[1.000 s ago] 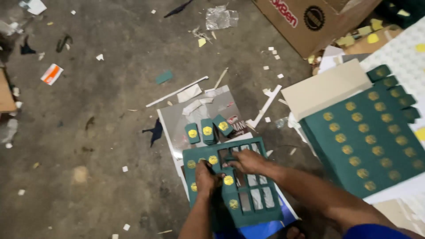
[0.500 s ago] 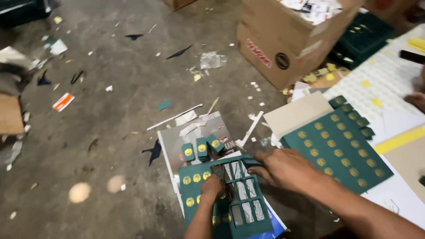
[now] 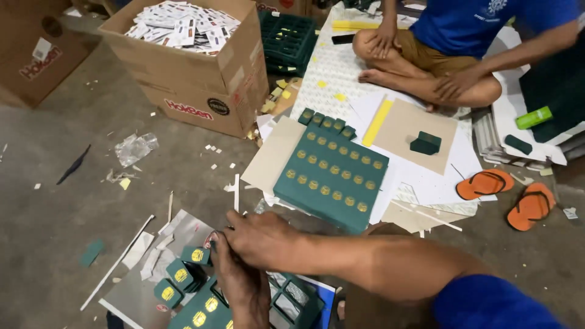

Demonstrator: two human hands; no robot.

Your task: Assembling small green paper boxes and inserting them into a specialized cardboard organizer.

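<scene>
Green cardboard tray with small window slots [image 3: 292, 301] on the floor right under both hands, left hand [image 3: 241, 280] lying on it with fingers curled, right hand [image 3: 262, 239] closed over the left fingertips, cannot tell what they pinch, little green boxes with gold dots [image 3: 183, 274] just beside

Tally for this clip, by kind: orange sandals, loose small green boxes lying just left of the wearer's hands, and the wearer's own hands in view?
Orange sandals: 2
Loose small green boxes: 3
Wearer's hands, left hand and right hand: 2
Total: 7
</scene>
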